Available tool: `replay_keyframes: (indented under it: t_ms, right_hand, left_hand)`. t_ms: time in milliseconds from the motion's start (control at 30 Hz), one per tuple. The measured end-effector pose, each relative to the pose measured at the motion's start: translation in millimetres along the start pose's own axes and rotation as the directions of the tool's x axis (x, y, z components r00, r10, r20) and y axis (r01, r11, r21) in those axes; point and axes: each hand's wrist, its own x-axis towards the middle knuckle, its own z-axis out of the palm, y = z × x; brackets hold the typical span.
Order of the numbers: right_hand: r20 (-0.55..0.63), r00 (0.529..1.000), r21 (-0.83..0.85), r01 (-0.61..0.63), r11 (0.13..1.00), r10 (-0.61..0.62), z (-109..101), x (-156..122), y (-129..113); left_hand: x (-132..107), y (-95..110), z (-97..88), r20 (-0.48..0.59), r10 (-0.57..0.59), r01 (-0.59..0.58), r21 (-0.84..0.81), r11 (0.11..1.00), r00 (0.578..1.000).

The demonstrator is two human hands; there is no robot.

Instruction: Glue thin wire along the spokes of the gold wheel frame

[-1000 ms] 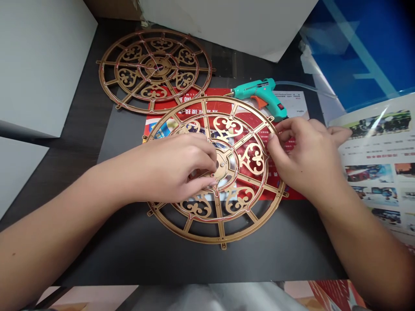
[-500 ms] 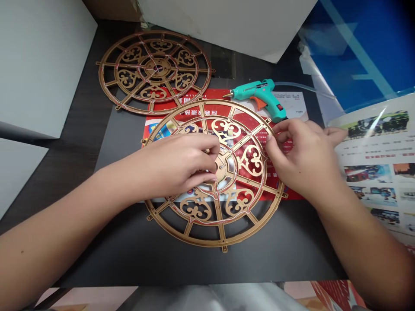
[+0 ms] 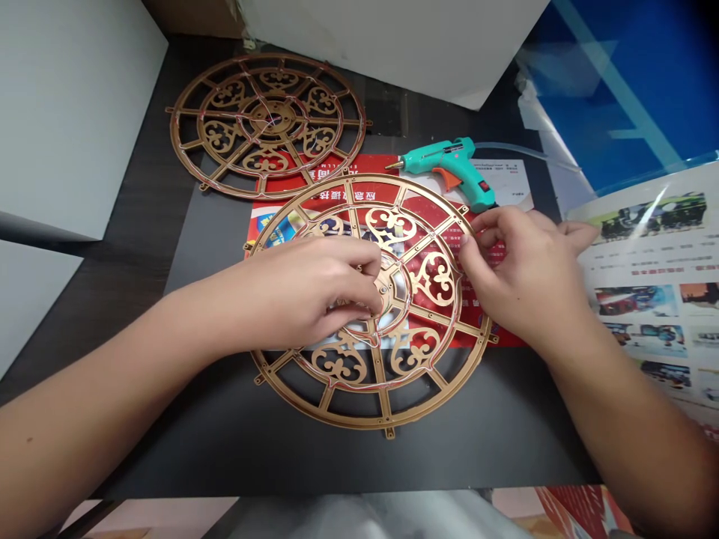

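Note:
A round gold-coloured wheel frame (image 3: 378,370) with spokes and scroll ornaments lies in front of me. Thin red and white wires (image 3: 359,383) run along its rings and round its hub. Over the hub, my left hand (image 3: 337,281) has its fingers curled together; what they pinch, if anything, is hidden under them. On the right side my right hand (image 3: 517,269) holds the outer rim between thumb and bent fingers. Beyond it lies a similar wheel frame (image 3: 267,161), wired too, with its near edge close to the first one.
A teal glue gun (image 3: 441,159) with an orange trigger lies behind the right hand, nozzle pointing left. Red printed sheets (image 3: 477,329) lie under the near frame on a dark board (image 3: 213,419). White boxes (image 3: 382,45) stand behind and left; a printed booklet (image 3: 645,262) is at right.
My left hand has shifted slightly right at the hub, fingertips still curled. The right hand and the near wheel frame stay almost in place.

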Motion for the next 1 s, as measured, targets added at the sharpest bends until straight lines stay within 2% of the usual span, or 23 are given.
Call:
replay_keyframes:
  t_ms: [367, 567, 867, 1000]
  right_hand:
    - [0.020, 1.000, -0.025, -0.009, 1.000, 0.009, 1, -1, 0]
    - [-0.020, 1.000, -0.020, 0.017, 1.000, -0.018, 2, -1, 1]
    - [0.005, 1.000, -0.022, 0.007, 1.000, -0.007, 2, 0, 1]
    - [-0.001, 1.000, -0.028, 0.009, 1.000, -0.009, 2, 0, 2]
  left_hand:
    - [3, -1, 4.8, 0.055, 0.028, -0.028, 0.010, 1.000, 0.998]
    - [2, 2, 3.4, 0.043, 0.034, -0.033, -0.025, 0.999, 0.998]
    - [-3, 7, -12.8, 0.136, -0.071, 0.089, -0.130, 0.988, 0.988]
    - [-5, 8, -21.3, 0.128, -0.082, 0.098, -0.126, 0.987, 0.988]
